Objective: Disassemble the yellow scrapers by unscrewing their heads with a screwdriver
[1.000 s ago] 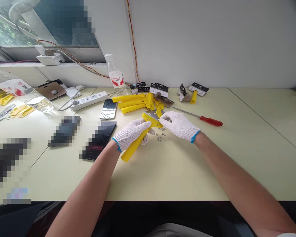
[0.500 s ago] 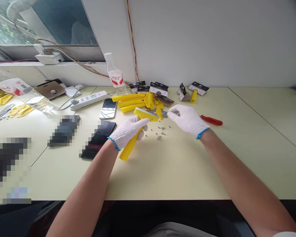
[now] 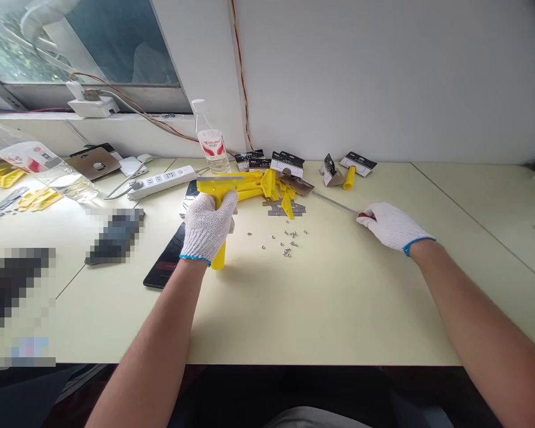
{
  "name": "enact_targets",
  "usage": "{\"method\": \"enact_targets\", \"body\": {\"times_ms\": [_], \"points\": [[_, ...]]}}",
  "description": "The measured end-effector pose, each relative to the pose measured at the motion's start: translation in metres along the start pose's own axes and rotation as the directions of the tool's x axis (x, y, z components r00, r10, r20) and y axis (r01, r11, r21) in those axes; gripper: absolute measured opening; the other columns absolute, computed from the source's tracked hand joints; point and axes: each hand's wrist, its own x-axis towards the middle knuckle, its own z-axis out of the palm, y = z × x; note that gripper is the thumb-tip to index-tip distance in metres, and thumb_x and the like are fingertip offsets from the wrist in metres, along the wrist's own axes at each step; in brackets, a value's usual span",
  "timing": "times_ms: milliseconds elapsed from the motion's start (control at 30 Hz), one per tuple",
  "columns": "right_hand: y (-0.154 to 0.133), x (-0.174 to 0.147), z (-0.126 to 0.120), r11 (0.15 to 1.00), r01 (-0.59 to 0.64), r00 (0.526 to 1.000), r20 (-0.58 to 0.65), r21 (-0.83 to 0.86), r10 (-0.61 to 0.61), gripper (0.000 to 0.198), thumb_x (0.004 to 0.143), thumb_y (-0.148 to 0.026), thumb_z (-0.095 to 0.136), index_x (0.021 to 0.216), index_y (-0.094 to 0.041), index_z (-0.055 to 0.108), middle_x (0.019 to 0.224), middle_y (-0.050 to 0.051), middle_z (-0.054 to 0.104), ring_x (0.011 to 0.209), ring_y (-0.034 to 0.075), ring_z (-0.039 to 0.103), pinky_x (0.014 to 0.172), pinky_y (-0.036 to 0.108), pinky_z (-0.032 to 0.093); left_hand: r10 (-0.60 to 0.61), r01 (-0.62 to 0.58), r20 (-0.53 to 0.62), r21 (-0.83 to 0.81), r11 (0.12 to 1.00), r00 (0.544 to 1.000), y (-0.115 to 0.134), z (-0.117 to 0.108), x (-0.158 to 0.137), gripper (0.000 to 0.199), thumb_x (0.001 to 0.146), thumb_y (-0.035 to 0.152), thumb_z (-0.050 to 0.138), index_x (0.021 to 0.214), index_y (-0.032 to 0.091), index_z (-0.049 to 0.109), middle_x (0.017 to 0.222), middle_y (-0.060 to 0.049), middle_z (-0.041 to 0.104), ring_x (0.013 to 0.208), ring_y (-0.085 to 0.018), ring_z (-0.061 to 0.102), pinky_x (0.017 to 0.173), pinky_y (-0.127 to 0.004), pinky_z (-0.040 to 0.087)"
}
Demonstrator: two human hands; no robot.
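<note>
My left hand (image 3: 208,229), in a white knit glove, is wrapped round the handle of a yellow scraper (image 3: 218,257), whose wide head with a metal blade edge points away from me. At the right, my gloved right hand (image 3: 395,227) grips the red handle of a screwdriver (image 3: 337,204); its long shaft points left, toward the pile. Between the hands, several small screws (image 3: 293,234) lie scattered on the table. Just beyond them are flat grey blades (image 3: 286,208) and a loose yellow plastic piece (image 3: 287,205). More yellow scraper handles (image 3: 249,194) are heaped behind my left hand.
Black-and-white cardboard packaging (image 3: 287,163) lies along the wall near a yellow tube (image 3: 349,178). A water bottle (image 3: 213,142) stands by a white power strip (image 3: 163,181). A dark phone (image 3: 163,267) lies beside my left forearm. Another bottle (image 3: 40,160) is at the left.
My right hand has moved right from beside the blades and taken hold of the screwdriver. My left hand has shifted left and turned the scraper more upright.
</note>
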Motion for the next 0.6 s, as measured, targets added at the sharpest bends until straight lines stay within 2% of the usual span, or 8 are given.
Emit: {"method": "enact_targets", "body": {"times_ms": [133,200,267,367,467,533,600], "points": [[-0.002,-0.021,-0.004,0.959,-0.039,0.999,-0.006,0.282,0.042,0.035,0.102,-0.058,0.052,0.104,-0.023,0.059,0.084,0.006,0.069,0.067,0.021,0.062,0.064,0.035,0.043,0.002,-0.002,0.076,0.003,1.0,0.997,0.004,0.001,-0.004,0.034,0.094,0.043,0.061,0.07,0.019,0.063,0.05,0.0,0.059,0.051,-0.014,0.059,0.058,-0.026,0.05],[-0.01,-0.03,-0.008,0.895,-0.024,1.0,0.009,0.446,0.022,0.038,0.104,-0.06,0.049,0.099,-0.023,0.055,0.079,0.003,0.065,0.057,0.016,0.055,0.059,0.032,0.042,-0.002,0.009,0.113,-0.06,0.998,0.994,0.002,0.002,-0.004,0.035,0.095,0.043,0.061,0.069,0.019,0.06,0.05,0.0,0.058,0.05,-0.013,0.057,0.058,-0.026,0.05],[-0.022,-0.036,-0.01,0.844,0.023,1.0,-0.007,0.537,-0.022,0.042,0.105,-0.062,0.048,0.089,-0.023,0.051,0.07,-0.001,0.053,0.05,0.012,0.043,0.052,0.03,0.036,-0.001,0.02,0.155,-0.117,0.993,0.988,0.0,0.003,-0.004,0.036,0.095,0.044,0.062,0.069,0.02,0.057,0.05,0.002,0.056,0.048,-0.013,0.054,0.057,-0.027,0.05],[-0.042,-0.042,-0.011,0.728,0.096,0.983,0.049,0.679,-0.175,0.048,0.105,-0.066,0.045,0.091,-0.022,0.059,0.069,-0.002,0.045,0.054,0.012,0.04,0.053,0.029,0.035,0.003,0.01,0.158,-0.078,0.997,0.987,-0.002,0.003,-0.004,0.038,0.095,0.047,0.062,0.069,0.02,0.057,0.051,0.001,0.058,0.05,-0.014,0.056,0.057,-0.028,0.049],[-0.06,-0.05,-0.006,0.591,0.092,0.931,0.141,0.801,-0.336,0.05,0.106,-0.066,0.043,0.09,-0.022,0.059,0.07,0.0,0.054,0.06,0.014,0.05,0.063,0.029,0.044,0.007,-0.015,0.141,0.06,0.998,0.99,0.0,0.002,-0.005,0.041,0.095,0.048,0.061,0.065,0.02,0.058,0.052,-0.001,0.06,0.055,-0.015,0.06,0.057,-0.028,0.047],[-0.071,-0.056,0.0,0.595,0.045,0.919,0.2,0.803,-0.34,0.045,0.107,-0.062,0.044,0.088,-0.022,0.053,0.068,0.0,0.058,0.06,0.015,0.055,0.062,0.03,0.045,0.024,-0.045,0.148,0.144,0.989,0.989,0.003,0.002,-0.007,0.042,0.095,0.048,0.06,0.063,0.021,0.057,0.052,-0.002,0.059,0.054,-0.016,0.059,0.056,-0.029,0.045],[-0.077,-0.062,0.007,0.653,0.031,0.934,0.211,0.757,-0.289,0.041,0.108,-0.059,0.045,0.087,-0.023,0.047,0.067,-0.002,0.054,0.054,0.013,0.048,0.056,0.029,0.04,0.043,-0.074,0.163,0.191,0.979,0.986,0.005,0.003,-0.008,0.041,0.094,0.047,0.059,0.062,0.021,0.056,0.051,-0.001,0.058,0.053,-0.016,0.058,0.055,-0.029,0.044]]}}
